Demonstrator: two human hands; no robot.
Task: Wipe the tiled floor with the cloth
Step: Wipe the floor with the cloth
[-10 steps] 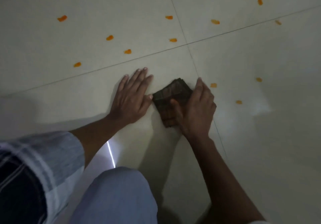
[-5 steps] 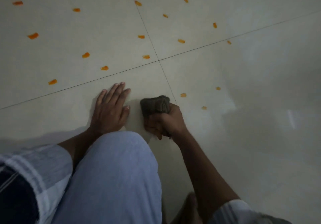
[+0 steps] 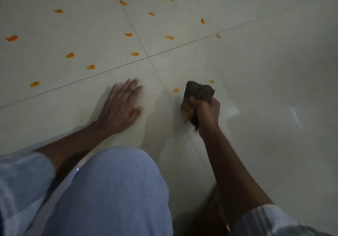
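A dark brown cloth (image 3: 199, 92) is bunched up in my right hand (image 3: 205, 112), whose fingers curl round it; a tail of cloth hangs below the fist. The cloth is just right of a grout line on the pale tiled floor (image 3: 265, 67). Two orange smears lie close to it, one (image 3: 176, 90) to its left and one (image 3: 211, 81) just above it. My left hand (image 3: 121, 105) lies flat on the tile with fingers straight, a hand's width left of the cloth.
Several more orange smears (image 3: 91, 67) dot the tiles further away, mostly up and to the left. My bent knee in light blue fabric (image 3: 113, 190) fills the lower middle. A bright reflection (image 3: 232, 110) shows right of the cloth.
My right hand has gathered the flat folded cloth into a bunch and moved it right, away from my left hand. The view has shifted and my knee has come up into it.
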